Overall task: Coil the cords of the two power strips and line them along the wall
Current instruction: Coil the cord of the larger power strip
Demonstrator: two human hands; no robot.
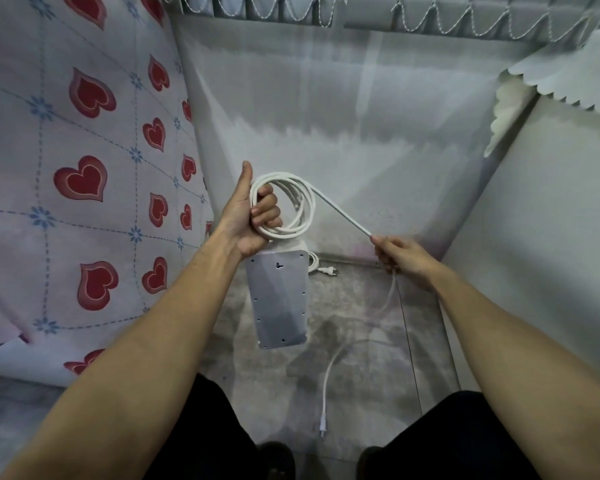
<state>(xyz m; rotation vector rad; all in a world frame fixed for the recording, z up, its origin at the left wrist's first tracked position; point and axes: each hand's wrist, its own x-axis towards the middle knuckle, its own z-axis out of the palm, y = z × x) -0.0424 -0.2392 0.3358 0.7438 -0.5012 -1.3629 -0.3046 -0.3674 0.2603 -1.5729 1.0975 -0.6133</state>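
Our left hand [253,216] has its fingers [265,213] curled round several white cord loops [291,209], with the power strip [279,299] hanging below it. The cord runs taut down-right to our right hand [400,258], which pinches it. The slack trails to a plug [323,432] on the floor [357,368]. What seems to be the second strip's plug [326,270] lies by the wall [326,116].

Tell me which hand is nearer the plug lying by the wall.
Right. The right hand is just right of the plug; the left hand grips the coil farther up-left.
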